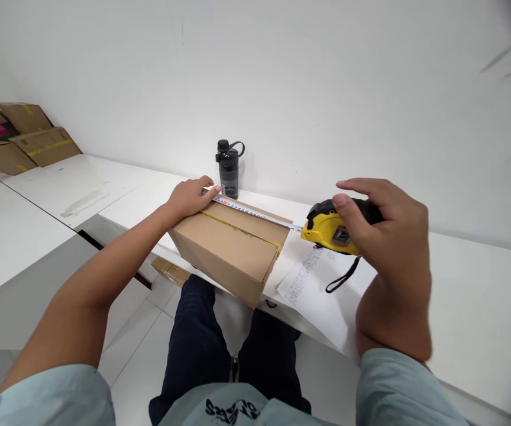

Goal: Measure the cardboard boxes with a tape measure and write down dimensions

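Note:
A closed cardboard box (233,245) taped with yellow tape sits at the near edge of the white table (481,296). My left hand (191,198) rests on the box's far left corner, fingers pressed down on the end of the tape blade (255,213). The blade runs along the box's far top edge to a yellow and black tape measure (326,231). My right hand (384,231) grips that tape measure case just past the box's right end, above a printed sheet of paper (317,293). A black wrist strap hangs from the case.
A dark water bottle (229,168) stands behind the box near the white wall. Open cardboard boxes (20,139) lie on another table at far left. A gap to the floor separates the tables. My legs are under the table edge.

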Motion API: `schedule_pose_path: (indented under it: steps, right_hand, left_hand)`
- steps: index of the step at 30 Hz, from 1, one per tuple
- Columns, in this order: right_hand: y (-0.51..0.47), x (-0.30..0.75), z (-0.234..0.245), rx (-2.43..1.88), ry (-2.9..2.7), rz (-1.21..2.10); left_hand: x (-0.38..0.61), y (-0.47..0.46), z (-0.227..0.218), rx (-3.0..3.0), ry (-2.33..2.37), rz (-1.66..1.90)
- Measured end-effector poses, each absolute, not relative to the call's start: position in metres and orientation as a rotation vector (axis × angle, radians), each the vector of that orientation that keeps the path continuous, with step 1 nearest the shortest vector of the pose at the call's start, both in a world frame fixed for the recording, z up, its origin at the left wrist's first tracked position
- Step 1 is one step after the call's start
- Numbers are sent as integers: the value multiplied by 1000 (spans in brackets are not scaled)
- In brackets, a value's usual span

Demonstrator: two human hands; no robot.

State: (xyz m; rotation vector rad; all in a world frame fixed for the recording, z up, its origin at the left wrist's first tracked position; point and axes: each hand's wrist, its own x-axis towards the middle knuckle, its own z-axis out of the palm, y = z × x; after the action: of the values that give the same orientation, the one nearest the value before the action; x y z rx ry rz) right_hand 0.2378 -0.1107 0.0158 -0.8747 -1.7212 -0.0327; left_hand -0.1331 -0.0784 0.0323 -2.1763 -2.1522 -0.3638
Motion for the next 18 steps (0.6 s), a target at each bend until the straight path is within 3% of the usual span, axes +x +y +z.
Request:
schedule_pose_path:
  steps: [18]
  right_hand:
    - [-106, 234, 12, -878, -1651, 1]
  left_hand:
    - [-129, -80, 37, -2103, -2188, -261]
